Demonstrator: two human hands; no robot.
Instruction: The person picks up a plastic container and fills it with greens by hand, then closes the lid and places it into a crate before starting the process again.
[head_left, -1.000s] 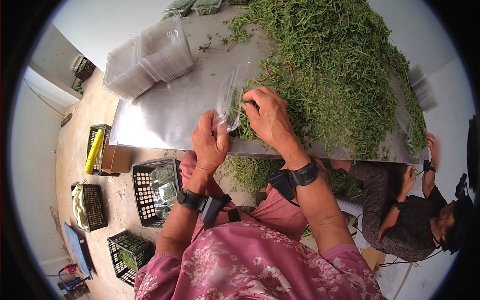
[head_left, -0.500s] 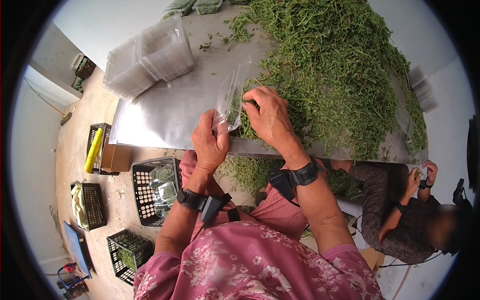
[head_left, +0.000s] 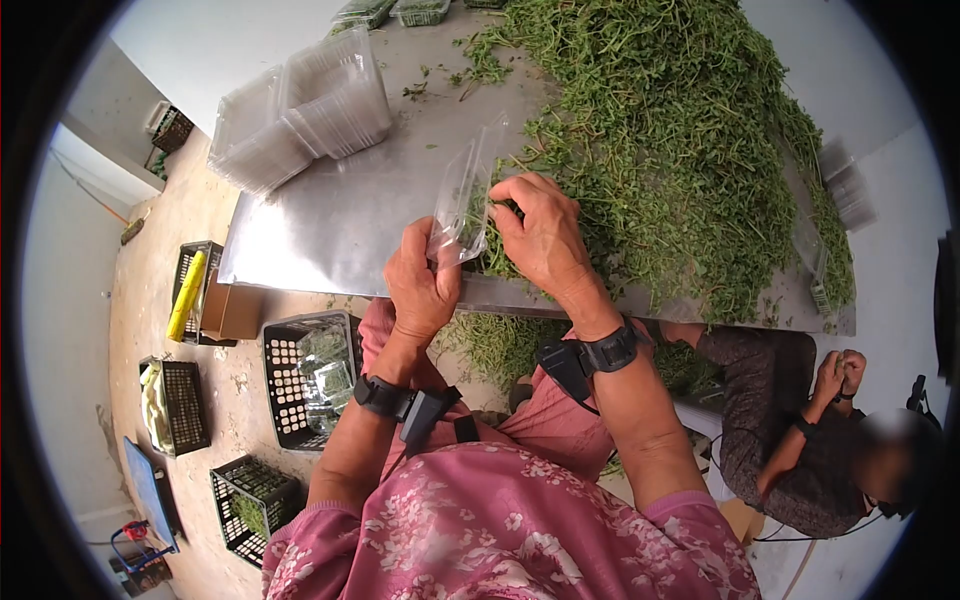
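At the table's front edge, my left hand (head_left: 422,275) grips the near end of a clear plastic container (head_left: 462,205), which is tilted up on its side with some green stems inside. My right hand (head_left: 540,228) is at the container's right side, its thumb and index finger pinched together by the stems; exactly what lies between the fingertips is hidden. A large heap of green leafy stems (head_left: 660,150) spreads just beyond and to the right of my right hand.
Stacked empty clear containers (head_left: 300,115) stand on the metal table (head_left: 300,230) at left. Filled containers (head_left: 420,12) sit at its far edge. Black crates (head_left: 283,385) are on the floor at left. Another person (head_left: 790,440) sits at right; more stems (head_left: 500,345) lie below the table.
My hands and the container have barely moved. The other person's hands have moved slightly down, away from the table edge.
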